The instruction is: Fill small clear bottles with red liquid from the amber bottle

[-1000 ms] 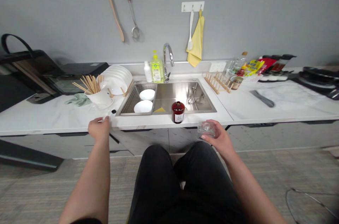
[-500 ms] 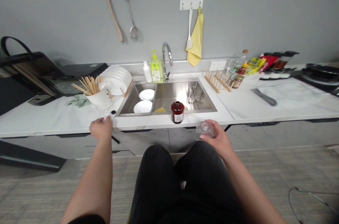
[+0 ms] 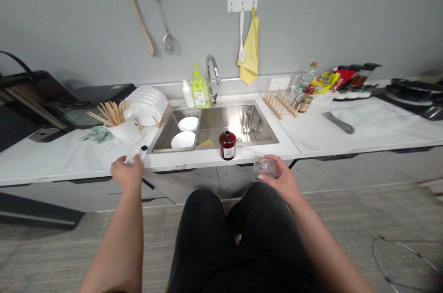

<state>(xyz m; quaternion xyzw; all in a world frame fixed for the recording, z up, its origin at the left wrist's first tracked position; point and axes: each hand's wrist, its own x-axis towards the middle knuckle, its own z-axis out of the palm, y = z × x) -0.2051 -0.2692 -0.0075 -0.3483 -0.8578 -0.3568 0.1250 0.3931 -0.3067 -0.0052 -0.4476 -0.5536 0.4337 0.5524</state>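
Observation:
My left hand [image 3: 126, 174] is at the counter's front edge, left of the sink, its fingers closed round a small white thing [image 3: 129, 160], mostly hidden and possibly tissue. Just beyond the thumb lies a small black round piece [image 3: 144, 148]. My right hand [image 3: 284, 180] holds a clear, square-looking glass piece [image 3: 264, 167] with a round part in its middle, just in front of the counter edge. Between my hands, a dark red glass bottle [image 3: 227, 145] with a white label stands upright on the front rim of the counter, touched by neither hand.
Behind the bottle is a steel sink [image 3: 228, 120] with two white bowls [image 3: 183, 139] in a basket, under a faucet [image 3: 212, 78]. A chopstick holder [image 3: 126, 132] and plates [image 3: 148, 106] stand left. A wooden rack [image 3: 281, 104] and jar [image 3: 304, 104] are right.
The view has shifted slightly, moving the scene left. My left hand has drawn back a little toward me, and more of the white thing shows. My right hand still holds the clear piece.

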